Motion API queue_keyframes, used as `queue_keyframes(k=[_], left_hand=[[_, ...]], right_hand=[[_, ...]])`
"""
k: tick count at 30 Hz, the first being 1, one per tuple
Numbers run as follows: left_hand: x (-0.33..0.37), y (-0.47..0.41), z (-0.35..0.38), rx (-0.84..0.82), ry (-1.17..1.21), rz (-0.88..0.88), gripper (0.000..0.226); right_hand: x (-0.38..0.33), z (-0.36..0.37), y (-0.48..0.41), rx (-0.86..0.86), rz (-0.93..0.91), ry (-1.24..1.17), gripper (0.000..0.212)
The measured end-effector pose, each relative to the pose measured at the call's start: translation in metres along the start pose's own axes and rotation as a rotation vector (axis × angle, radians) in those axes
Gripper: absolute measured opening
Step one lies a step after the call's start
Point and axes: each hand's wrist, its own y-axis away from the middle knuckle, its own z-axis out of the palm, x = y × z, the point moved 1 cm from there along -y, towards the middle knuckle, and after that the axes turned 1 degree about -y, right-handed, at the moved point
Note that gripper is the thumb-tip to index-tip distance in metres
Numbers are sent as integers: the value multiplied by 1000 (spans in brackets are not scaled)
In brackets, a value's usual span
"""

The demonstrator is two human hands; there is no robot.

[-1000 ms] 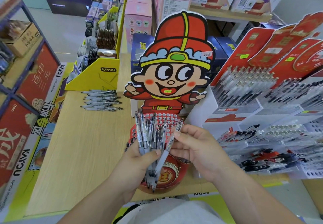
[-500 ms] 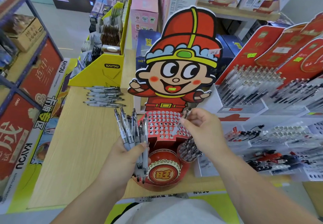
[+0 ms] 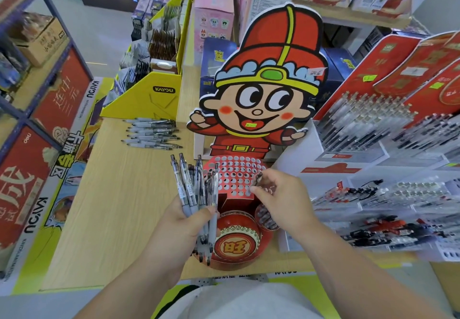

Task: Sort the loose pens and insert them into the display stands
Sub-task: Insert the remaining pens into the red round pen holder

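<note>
My left hand (image 3: 185,221) grips a bundle of several clear pens (image 3: 193,189), tips pointing down, just left of the red cartoon display stand (image 3: 261,109). The stand's perforated red top (image 3: 235,173) has many round holes. My right hand (image 3: 278,201) pinches a single pen (image 3: 257,178) by its upper end, held over the right part of the holes; whether its tip is in a hole is hidden. A row of loose pens (image 3: 151,133) lies on the wooden table (image 3: 112,206) at the back left.
White tiered pen displays with red backing cards (image 3: 373,124) fill the right side. A yellow cardboard display (image 3: 149,94) stands behind the loose pens. Pink boxes (image 3: 214,19) sit behind the stand, and a shelf unit with red posters (image 3: 37,119) is on the left.
My right hand took one pen out of the bundle and carried it up to the stand's perforated top. My left hand shifted left with the remaining bundle.
</note>
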Motion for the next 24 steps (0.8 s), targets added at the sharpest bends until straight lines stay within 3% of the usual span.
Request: queue_keyframes(k=[16, 24], left_hand=[[4, 3, 1, -67, -5, -17, 23], [9, 11, 12, -109, 25, -17, 20]], right_hand=[[0, -5, -1, -28, 12, 68, 14], [3, -4, -2, -76, -2, 74, 30]])
